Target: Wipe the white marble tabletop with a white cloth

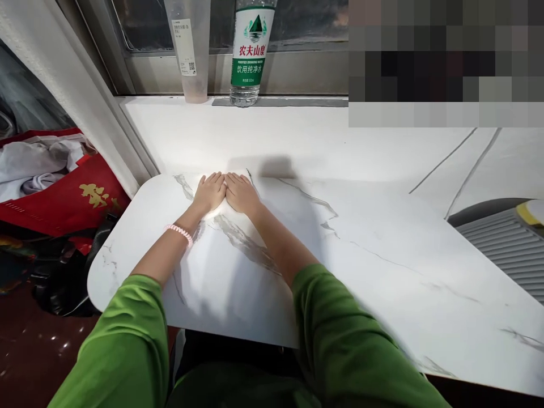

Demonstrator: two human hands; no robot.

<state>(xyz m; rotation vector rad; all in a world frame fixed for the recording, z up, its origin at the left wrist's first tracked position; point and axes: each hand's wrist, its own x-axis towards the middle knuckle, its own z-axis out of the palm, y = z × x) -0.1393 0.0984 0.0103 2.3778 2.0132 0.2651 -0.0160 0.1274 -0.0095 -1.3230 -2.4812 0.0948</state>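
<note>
Head view looks down on a white marble-patterned worktop (pixel 361 272) with grey veins and a rounded near corner. Both hands lie flat on it, palms down, side by side near its far edge. The left hand (pixel 209 192) and the right hand (pixel 241 194) touch along their inner edges, and the fingers (pixel 216 179) of each are stretched out straight and pressed together — nothing is pinched or held between them. A pink coiled band (pixel 180 232) sits on the left wrist, and both forearms come out of loose green sleeves (pixel 340 340).

Beyond the fingertips runs a white window sill (pixel 276 136), brightly lit. On its far edge, against the window frame, stands a clear water bottle with a green label (pixel 249 54), upright, and just beside it to the left a tall translucent cup (pixel 189 51) with a white sticker — the two stand close but I cannot tell whether they touch. Both are well apart from the hands.

To the left, below the worktop, lies a red bag with gold lettering (pixel 80 198) with pale cloth (pixel 38 164) heaped on it. At the right edge a grey ribbed appliance (pixel 505 243) shows beyond the worktop.
</note>
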